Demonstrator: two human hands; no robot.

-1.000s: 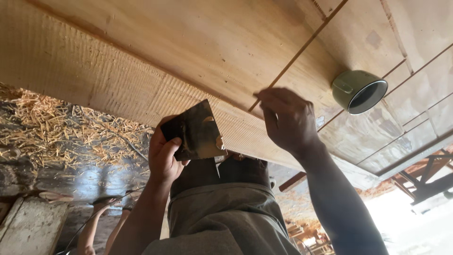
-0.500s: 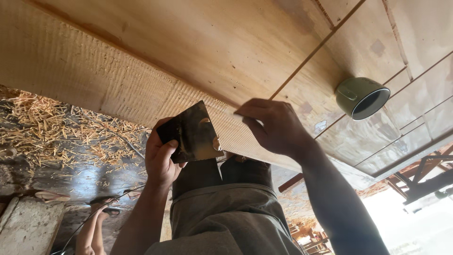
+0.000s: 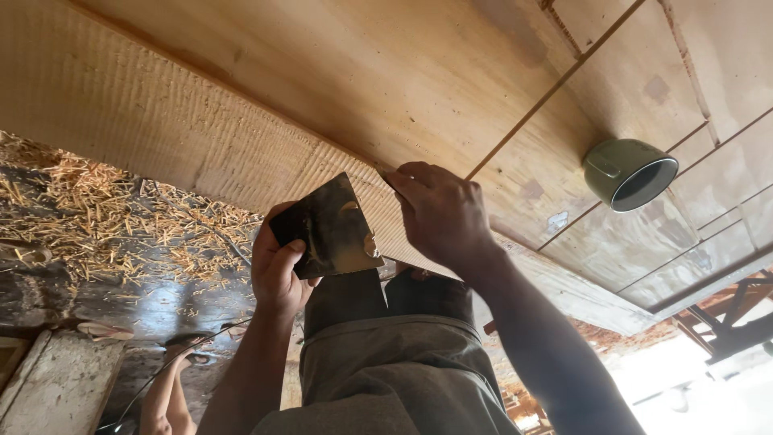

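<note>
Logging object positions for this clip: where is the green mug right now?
In the head view, the green mug sits on its side at the right on the wooden panel, beyond the right hand and apart from it.

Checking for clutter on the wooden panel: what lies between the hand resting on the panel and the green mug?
In the head view, only bare panel with one groove line separates the right hand from the green mug.

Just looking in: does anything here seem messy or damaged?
Straw-like shavings lie scattered over the dark floor. The scraper blade in the left hand looks smeared. The green mug sits intact.
</note>
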